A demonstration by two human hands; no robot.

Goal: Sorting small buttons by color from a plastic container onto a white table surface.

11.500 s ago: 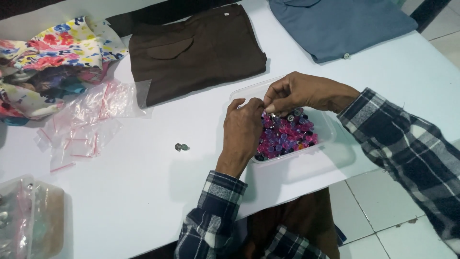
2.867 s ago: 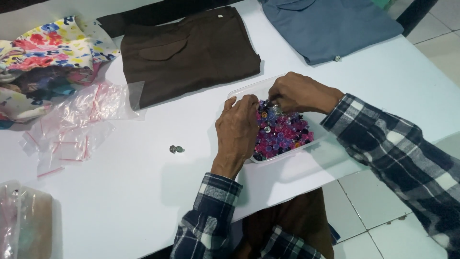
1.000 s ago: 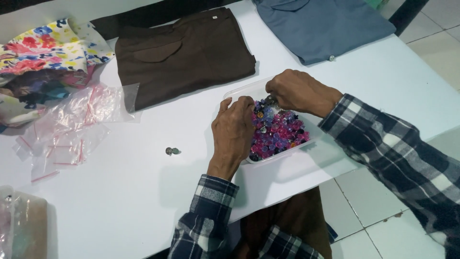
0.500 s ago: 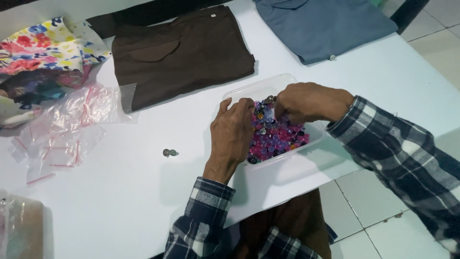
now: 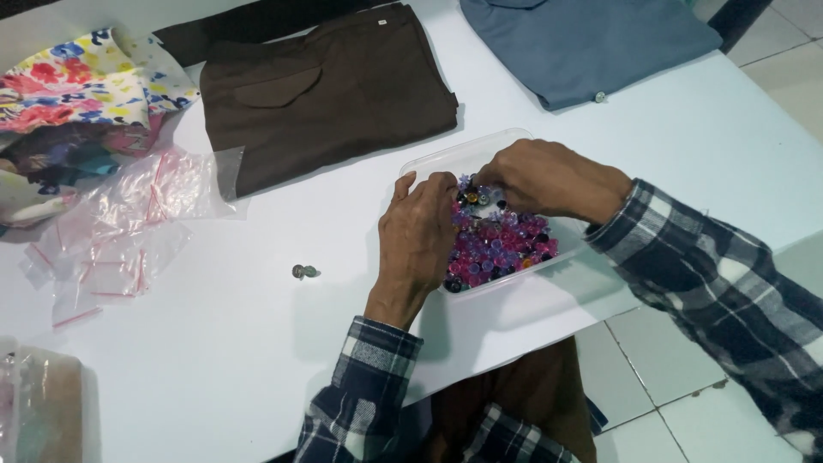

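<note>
Together, both hands in clear tub [image 5: 446, 156] of pink/purple buttons [image 5: 501, 249], left hand [image 5: 420, 236] loosely curled on rim, right hand [image 5: 549, 178] pinched, grip contents unclear.

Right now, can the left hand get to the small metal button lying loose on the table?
Probably yes. The left hand rests at the near edge of the clear tub of beads, and the metal button lies on bare white table just to its left, with nothing between them. The right hand is busy over the tub.
</note>
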